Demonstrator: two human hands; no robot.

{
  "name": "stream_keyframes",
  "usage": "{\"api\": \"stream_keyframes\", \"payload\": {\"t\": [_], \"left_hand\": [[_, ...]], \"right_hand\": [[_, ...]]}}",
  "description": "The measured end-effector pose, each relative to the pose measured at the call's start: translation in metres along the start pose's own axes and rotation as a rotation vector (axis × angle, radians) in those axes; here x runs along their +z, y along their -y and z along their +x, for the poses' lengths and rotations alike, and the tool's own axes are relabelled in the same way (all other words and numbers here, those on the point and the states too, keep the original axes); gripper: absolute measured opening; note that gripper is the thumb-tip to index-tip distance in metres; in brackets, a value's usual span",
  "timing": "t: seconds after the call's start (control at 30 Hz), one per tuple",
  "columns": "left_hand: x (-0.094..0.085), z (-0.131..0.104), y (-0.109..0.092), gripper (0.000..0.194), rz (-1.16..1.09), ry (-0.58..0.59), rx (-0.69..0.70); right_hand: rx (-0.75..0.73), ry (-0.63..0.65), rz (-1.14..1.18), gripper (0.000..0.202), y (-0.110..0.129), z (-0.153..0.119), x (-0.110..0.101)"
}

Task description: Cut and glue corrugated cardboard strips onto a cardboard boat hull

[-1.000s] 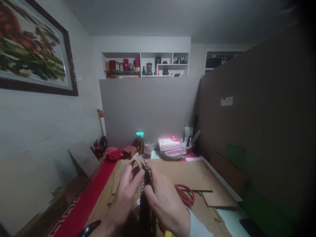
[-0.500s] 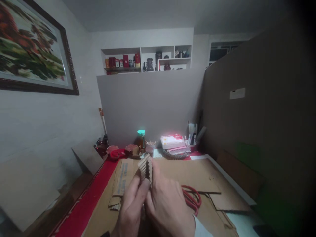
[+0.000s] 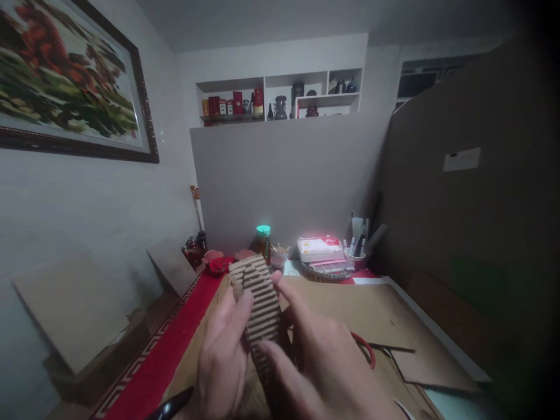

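Observation:
A strip of corrugated cardboard (image 3: 265, 300) with its ridges showing is held up between both hands, over the table. My left hand (image 3: 225, 350) grips its left edge, the thumb lying on the ridged face. My right hand (image 3: 324, 356) holds the right side, with the thumb low on the ridges and the index finger near the upper right edge. Red scissor handles (image 3: 367, 349) show partly behind my right hand. Beneath the hands lies flat brown cardboard (image 3: 345, 303).
Along the back stand a jar with a turquoise lid (image 3: 263, 230), a cup of small sticks (image 3: 280, 255), a basket (image 3: 328, 274) with a white-and-pink packet (image 3: 321, 248), and a pen cup (image 3: 355, 255). Grey panels rise behind and at the right.
The cardboard strip has turned so its ridged face shows broadly, and my right hand has shifted its grip, thumb now on the ridges. The view has swung left, and the scissors are more hidden.

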State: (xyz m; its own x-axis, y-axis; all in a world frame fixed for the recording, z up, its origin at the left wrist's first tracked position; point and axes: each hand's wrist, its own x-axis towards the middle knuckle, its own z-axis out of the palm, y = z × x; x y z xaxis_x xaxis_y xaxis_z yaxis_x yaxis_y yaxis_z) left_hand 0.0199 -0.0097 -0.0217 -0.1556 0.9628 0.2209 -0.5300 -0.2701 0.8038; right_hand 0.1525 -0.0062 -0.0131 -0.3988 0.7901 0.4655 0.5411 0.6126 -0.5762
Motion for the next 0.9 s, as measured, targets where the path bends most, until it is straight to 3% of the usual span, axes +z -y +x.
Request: {"api": "stream_keyframes", "payload": {"t": [0.13,0.27,0.4,0.53,0.7,0.8,0.9], "left_hand": [[0.001,0.008,-0.014,0.029,-0.066,-0.016,0.015],[0.0,0.014,-0.021,0.026,-0.08,-0.021,0.057],[-0.001,0.02,-0.026,0.028,-0.028,-0.065,0.082],[-0.002,0.019,-0.026,0.032,-0.064,-0.058,0.065],[0.002,0.01,-0.019,0.022,-0.089,-0.036,-0.046],[0.003,0.011,-0.02,0.027,-0.036,-0.085,-0.03],[-0.001,0.017,-0.027,0.03,-0.053,-0.097,0.009]], "right_hand": [[0.034,0.004,0.312,0.037,-0.01,0.004,-0.003],[-0.029,0.25,0.628,0.018,-0.017,0.009,0.001],[0.098,0.472,0.973,0.028,-0.02,0.011,0.015],[0.234,0.494,1.177,0.028,-0.02,0.009,0.028],[0.268,0.512,1.28,0.019,-0.018,0.008,0.028],[0.233,0.558,1.309,0.018,-0.017,0.009,0.022],[0.213,0.682,1.302,0.034,-0.02,0.01,0.016]]}}
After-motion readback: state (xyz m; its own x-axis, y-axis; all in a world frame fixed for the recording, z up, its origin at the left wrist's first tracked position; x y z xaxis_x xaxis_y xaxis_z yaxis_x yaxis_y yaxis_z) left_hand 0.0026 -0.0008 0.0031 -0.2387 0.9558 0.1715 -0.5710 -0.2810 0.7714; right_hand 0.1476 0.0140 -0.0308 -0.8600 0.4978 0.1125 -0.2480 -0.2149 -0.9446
